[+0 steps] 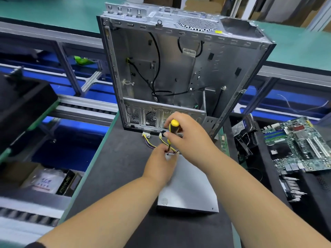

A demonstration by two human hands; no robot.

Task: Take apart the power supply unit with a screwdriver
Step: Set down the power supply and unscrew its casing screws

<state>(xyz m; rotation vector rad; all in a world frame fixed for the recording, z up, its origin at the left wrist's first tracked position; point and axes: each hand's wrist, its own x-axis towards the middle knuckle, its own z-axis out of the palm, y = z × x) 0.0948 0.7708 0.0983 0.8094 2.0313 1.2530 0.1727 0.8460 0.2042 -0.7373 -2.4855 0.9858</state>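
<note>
The power supply unit, a flat grey metal box, lies on the black mat in front of me. Yellow and black cables with white plugs run from its far end. My right hand grips a screwdriver with a yellow and black handle, held upright, its tip at the unit's far left corner. My left hand rests on that corner, fingers curled around the screwdriver's shaft near the tip. The screw itself is hidden by my fingers.
An emptied computer case stands open just behind the unit. A green motherboard and black parts lie to the right. A black box sits at the left beyond the conveyor rails. A cardboard box is below left.
</note>
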